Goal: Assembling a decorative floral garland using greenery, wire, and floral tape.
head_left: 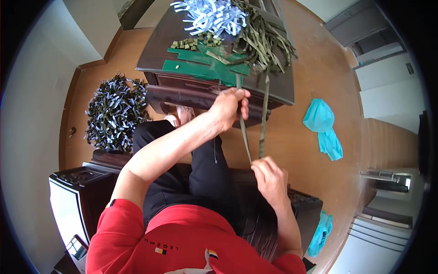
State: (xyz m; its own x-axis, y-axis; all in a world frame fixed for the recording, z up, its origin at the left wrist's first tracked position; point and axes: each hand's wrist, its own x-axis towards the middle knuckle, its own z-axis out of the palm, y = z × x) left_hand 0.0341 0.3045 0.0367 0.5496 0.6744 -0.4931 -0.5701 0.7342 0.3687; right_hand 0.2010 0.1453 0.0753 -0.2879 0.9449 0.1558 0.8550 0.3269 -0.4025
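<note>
My left hand [230, 106] is closed on an olive-green fabric strip [245, 137] at the near edge of the dark wooden table [283, 86]. Lower and to the right, my right hand [270, 179] pinches the same strip, which runs taut between the two hands. From the right hand a strip length [264, 116] also goes up to a pile of loose olive strips [264, 39] on the table. Beyond my left hand lies a green mat [196, 69] in several flat pieces. A thin thread [215, 153] hangs below my left forearm, with a small metal tip.
Small folded green pieces [194, 43] and a heap of pale blue-white strips [212, 18] lie on the table. At left on the floor sits a fluffy dark-and-pale strip bundle [116, 114]. Teal plastic bags [319, 116] lie at right. A dark seat arm [75, 176] stands beside me.
</note>
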